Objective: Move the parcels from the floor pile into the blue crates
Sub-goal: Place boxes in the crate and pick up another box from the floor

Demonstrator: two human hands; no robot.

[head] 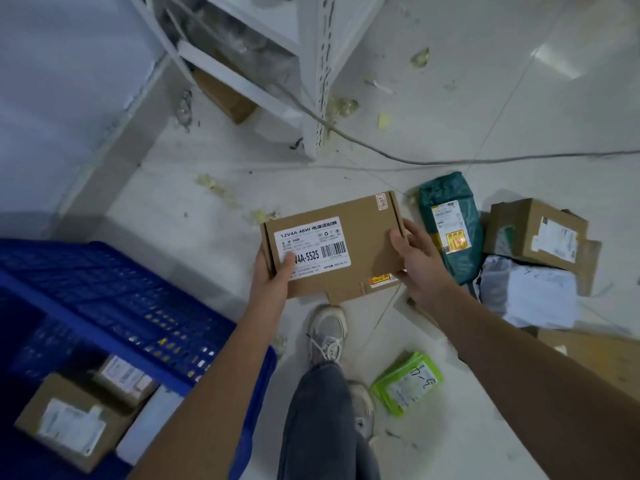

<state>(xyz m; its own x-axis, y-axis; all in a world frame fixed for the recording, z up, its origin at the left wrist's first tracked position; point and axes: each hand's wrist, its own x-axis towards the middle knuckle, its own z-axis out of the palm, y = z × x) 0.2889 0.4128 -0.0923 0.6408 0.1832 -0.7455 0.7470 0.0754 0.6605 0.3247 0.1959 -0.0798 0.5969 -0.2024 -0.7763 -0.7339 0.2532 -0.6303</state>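
Hands (277, 271) (415, 258) grip flat box (332, 251) labelled "12V4A 48W".

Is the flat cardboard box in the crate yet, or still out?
Out. Both hands, left and right, hold the box above the floor, right of the blue crate.

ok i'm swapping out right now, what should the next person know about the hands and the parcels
Left hand and right hand both grip the flat cardboard box, held above the floor.
Blue crate sits to the left, with at least two boxes inside.
Left on the floor at the right: green bag, brown box, white bag, lime mailer.
Next: put the held box in the crate.
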